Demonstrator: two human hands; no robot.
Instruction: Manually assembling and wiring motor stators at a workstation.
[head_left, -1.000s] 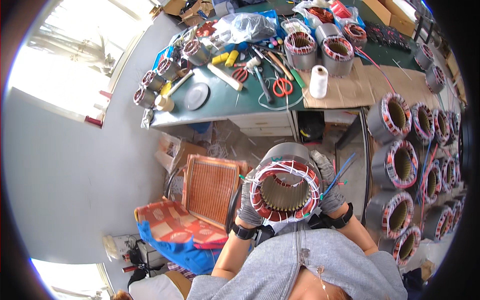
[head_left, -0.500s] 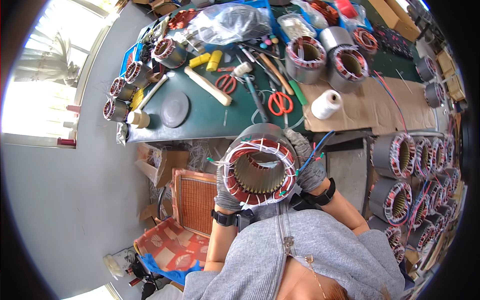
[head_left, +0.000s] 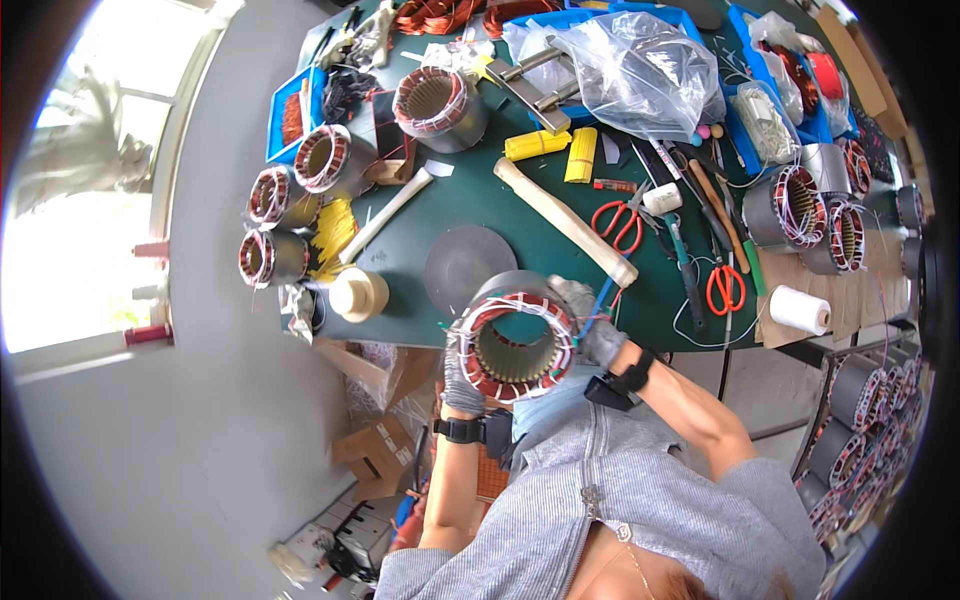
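Observation:
Between my two grey-gloved hands is a motor stator, a grey cylinder with red-brown windings laced in white cord. Its open bore faces me at the front edge of the green table. My left hand is closed against its left side, while my right hand grips the right side near the blue lead wires. Some fingers of both hands are hidden behind the casing. Just beyond the stator a dark round disc lies flat on the table.
Several stators stand at the table's left and back. A pale wooden bar, red-handled scissors, a hammer and a white thread spool lie to the right. A cream roll stands at front left. Racked stators fill the lower right.
I have moved left and closer to the table, carrying the stator in both hands. It is now by the dark disc, and the red cushioned chair is mostly hidden behind me.

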